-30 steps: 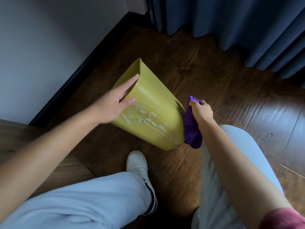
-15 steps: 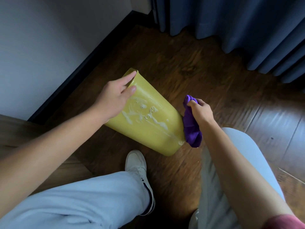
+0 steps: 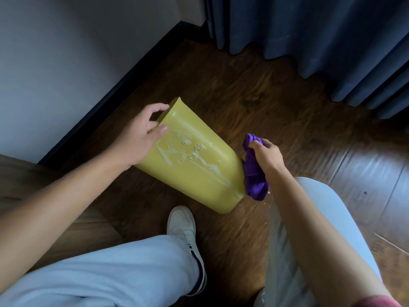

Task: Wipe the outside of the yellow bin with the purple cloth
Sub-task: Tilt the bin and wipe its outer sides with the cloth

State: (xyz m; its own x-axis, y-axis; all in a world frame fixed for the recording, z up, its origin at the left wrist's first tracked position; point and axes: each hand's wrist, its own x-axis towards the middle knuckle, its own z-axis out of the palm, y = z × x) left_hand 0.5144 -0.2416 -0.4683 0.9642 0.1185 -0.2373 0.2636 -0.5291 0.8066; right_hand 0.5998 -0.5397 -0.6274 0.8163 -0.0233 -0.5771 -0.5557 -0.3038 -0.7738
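The yellow bin (image 3: 199, 173) lies tilted on the wooden floor, its rim at the upper left and its base toward me. Foamy soap streaks and bubbles cover its upward side. My left hand (image 3: 141, 134) grips the bin at the rim, fingers curled over the edge and thumb on the soapy side. My right hand (image 3: 265, 156) is closed around the bunched purple cloth (image 3: 254, 176), which hangs down and presses against the bin's right side near its base.
A white wall with a dark baseboard (image 3: 124, 85) runs along the left. Blue curtains (image 3: 309, 36) hang at the back. My white shoe (image 3: 183, 224) and light trouser legs sit just below the bin. A wooden furniture edge (image 3: 20, 173) is at the left.
The bin has tipped down flatter toward the floor, rim moving away from me. My left hand shifted its hold from flat fingers to curling over the rim. The cloth stays against the bin's right side.
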